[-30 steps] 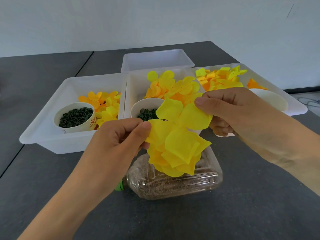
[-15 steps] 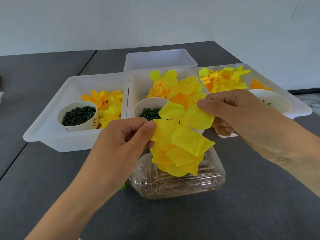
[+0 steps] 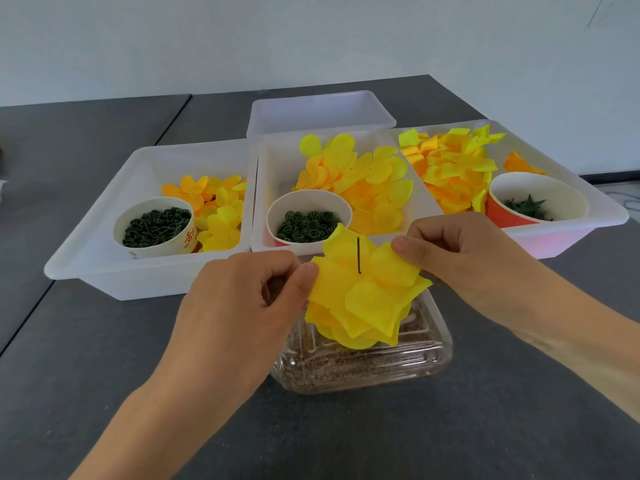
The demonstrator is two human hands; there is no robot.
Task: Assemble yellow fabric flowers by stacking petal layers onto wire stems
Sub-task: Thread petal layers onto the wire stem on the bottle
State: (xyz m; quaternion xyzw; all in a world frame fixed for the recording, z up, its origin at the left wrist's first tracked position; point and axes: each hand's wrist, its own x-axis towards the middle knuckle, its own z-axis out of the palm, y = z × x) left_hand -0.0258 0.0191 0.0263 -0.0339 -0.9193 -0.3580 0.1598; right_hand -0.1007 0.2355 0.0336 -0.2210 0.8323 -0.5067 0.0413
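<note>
A yellow fabric flower (image 3: 367,299) of several stacked petal layers sits on a thin dark wire stem (image 3: 358,255), whose tip pokes up through the top layer. My left hand (image 3: 249,306) pinches the top layer's left edge between thumb and forefinger. At the layer's right edge my right hand (image 3: 460,258) pinches it too. The flower stands over a clear plastic bottle (image 3: 363,365) lying on its side, filled with brown grains; the stem's lower part is hidden by the petals.
Three white trays stand behind: the left tray (image 3: 104,244) with petals and a cup of dark green parts (image 3: 156,225), the middle tray (image 3: 273,174) with petals and a cup of green rings (image 3: 308,223), the right tray (image 3: 588,206) with petals and a red cup (image 3: 533,199). A bare tray (image 3: 318,112) sits farther back.
The top petal layer has slid down the wire, so the stem's tip now shows above it. Both hands moved slightly lower with it.
</note>
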